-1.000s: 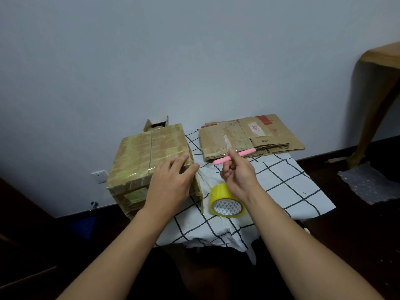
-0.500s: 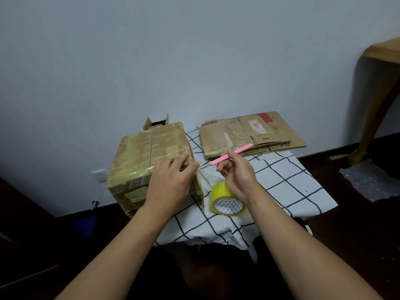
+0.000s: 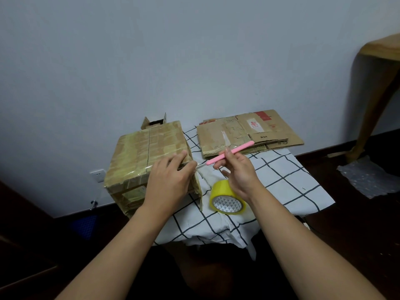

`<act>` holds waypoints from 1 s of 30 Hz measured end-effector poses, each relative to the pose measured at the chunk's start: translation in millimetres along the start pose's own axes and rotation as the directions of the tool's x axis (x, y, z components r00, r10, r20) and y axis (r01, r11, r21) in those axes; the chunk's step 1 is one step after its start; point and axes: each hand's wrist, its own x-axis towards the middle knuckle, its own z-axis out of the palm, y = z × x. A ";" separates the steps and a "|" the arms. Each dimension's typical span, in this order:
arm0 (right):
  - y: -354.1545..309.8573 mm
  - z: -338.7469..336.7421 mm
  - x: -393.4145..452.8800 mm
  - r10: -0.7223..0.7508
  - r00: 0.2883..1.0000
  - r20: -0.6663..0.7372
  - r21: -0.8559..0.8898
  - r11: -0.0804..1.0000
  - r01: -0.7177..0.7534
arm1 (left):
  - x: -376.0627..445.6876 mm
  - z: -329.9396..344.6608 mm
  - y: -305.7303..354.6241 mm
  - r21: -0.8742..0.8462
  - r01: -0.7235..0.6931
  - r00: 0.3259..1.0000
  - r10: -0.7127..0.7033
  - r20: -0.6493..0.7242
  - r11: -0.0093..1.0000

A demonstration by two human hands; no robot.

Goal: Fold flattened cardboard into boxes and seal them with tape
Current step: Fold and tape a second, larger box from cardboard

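The left hand (image 3: 171,180) presses flat on the taped box (image 3: 147,156); the right hand (image 3: 239,169) pinches a pink cutter (image 3: 230,153) just beside it. A slip could nick the left fingertips (image 3: 191,167).

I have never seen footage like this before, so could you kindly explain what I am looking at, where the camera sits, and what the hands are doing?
There is no machine here. A person wears a camera on the head, looking down at their own two bare hands.

The left hand rests flat on a taped box. The right hand pinches a pink cutter, its tip at the box's near corner.

All this sits on a table under a checked cloth. A yellow tape roll lies by the right wrist, and flattened cardboard is stacked behind. A small open box shows behind the taped one.
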 end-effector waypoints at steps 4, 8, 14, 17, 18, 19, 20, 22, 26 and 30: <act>-1.3 -0.6 -2.3 -0.020 1.000 -0.006 -0.036 0.999 0.020 | 0.1 -0.3 0.2 0.007 -0.010 1.000 0.010 0.001 1.000; -2.9 1.8 -7.1 -0.044 0.999 -0.025 -0.060 0.997 0.042 | 0.3 -0.9 1.1 0.014 -0.010 1.000 0.010 0.001 1.000; -1.9 5.8 -8.8 -0.121 0.992 -0.040 -0.061 0.991 0.119 | -0.3 -0.3 0.1 0.014 -0.008 1.000 0.008 -0.002 1.000; -0.7 11.3 -9.5 -0.155 0.988 0.013 -0.227 0.962 0.154 | -0.1 -0.3 1.1 0.011 -0.008 1.000 0.008 -0.010 1.000; 1.8 12.4 -8.6 -0.155 0.986 0.054 -0.296 0.941 0.164 | 0.0 -0.3 1.4 0.010 -0.010 1.000 0.010 -0.014 1.000; 3.4 13.0 -8.6 -0.142 0.985 0.095 -0.358 0.918 0.167 | 0.0 0.0 1.4 0.011 -0.012 1.000 0.013 -0.018 1.000; 4.8 12.8 -8.3 -0.112 0.985 0.129 -0.403 0.902 0.155 | -0.2 0.2 1.3 0.014 -0.014 1.000 0.014 -0.020 1.000; 5.1 12.9 -9.4 -0.061 0.983 0.175 -0.441 0.887 0.134 | -0.7 0.8 0.8 0.013 -0.014 1.000 0.014 -0.023 1.000; 3.9 9.6 -12.4 -0.062 0.974 0.217 -0.467 0.870 0.160 | -0.4 0.0 0.8 0.007 -0.009 1.000 0.009 -0.028 1.000; 2.1 -5.5 -12.4 -0.131 0.984 0.121 -0.387 0.907 0.168 | -2.2 -0.4 0.2 0.010 -0.003 0.999 0.004 -0.034 1.000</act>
